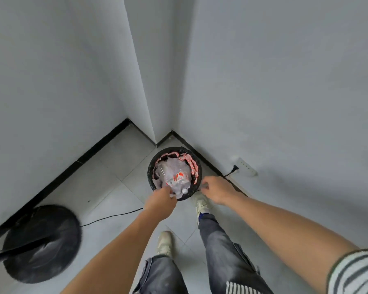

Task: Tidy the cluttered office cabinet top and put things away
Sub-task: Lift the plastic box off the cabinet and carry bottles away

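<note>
Both the left hand (pixel 160 200) and right hand (pixel 218 190), fingers curled, grip unclear, flank the bottle (pixel 173 174) in the bin (pixel 150 169).

No legible text on bottle label (pixel 177 178)

One black bin (pixel 150 169) down there, and one clear plastic bottle (pixel 172 176) in it. Two hands in shot: left hand (pixel 160 198), right hand (pixel 218 190). Two pale shoes, left shoe (pixel 165 242) and right shoe (pixel 202 204). One round black base (pixel 43 245), one thin black cable (pixel 113 216), one white power strip (pixel 246 167), one black plug (pixel 234 168). Red-and-white wrappers (pixel 192 166) in the bin are too jumbled to count.
</note>
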Motion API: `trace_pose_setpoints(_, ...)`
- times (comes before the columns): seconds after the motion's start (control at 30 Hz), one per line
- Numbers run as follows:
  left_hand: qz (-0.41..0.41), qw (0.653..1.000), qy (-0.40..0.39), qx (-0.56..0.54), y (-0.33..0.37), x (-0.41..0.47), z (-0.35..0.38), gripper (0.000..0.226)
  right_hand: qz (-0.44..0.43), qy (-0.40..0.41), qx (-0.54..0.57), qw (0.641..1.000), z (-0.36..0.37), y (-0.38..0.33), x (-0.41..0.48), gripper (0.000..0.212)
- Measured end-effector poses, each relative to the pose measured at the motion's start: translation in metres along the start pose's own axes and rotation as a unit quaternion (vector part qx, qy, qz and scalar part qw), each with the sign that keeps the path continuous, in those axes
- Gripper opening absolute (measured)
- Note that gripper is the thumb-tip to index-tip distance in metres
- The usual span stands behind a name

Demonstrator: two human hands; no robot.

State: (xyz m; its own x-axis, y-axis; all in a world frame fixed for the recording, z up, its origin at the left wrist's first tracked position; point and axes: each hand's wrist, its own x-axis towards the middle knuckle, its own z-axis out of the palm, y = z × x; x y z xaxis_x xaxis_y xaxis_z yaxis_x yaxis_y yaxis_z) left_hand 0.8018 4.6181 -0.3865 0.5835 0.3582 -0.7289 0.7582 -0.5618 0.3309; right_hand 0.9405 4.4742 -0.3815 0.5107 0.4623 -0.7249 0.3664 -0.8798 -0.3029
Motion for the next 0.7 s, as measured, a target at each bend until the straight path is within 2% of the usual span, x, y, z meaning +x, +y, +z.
trace_pose_setpoints(0.13,0.087,0.990,0.001,0.109,0.019,-0.054,-0.023,0.023,0.020,0.056,-0.001,0.998,-0.003,0.019,-0.087,0.033)
trace_pose_setpoints(0.2,0.143,0.972,-0.001,0.186,0.037,-0.072,-0.031,0.028,0.039,0.078,0.000,0.996,-0.006,0.038,-0.126,0.034)
trace_pose_setpoints(0.37,0.230,0.940,0.021,0.251,0.108,-0.118,-0.027,0.031,0.098,0.143,0.029,0.984,-0.011,0.101,-0.211,0.033)
trace_pose_setpoints(0.53,0.338,0.884,0.008,0.322,0.213,-0.180,0.021,0.033,0.183,0.206,0.086,0.957,0.005,0.189,-0.314,0.039)
trace_pose_setpoints(0.7,0.430,0.825,-0.002,0.366,0.322,-0.251,0.116,0.036,0.258,0.260,0.144,0.919,0.043,0.299,-0.429,0.040)
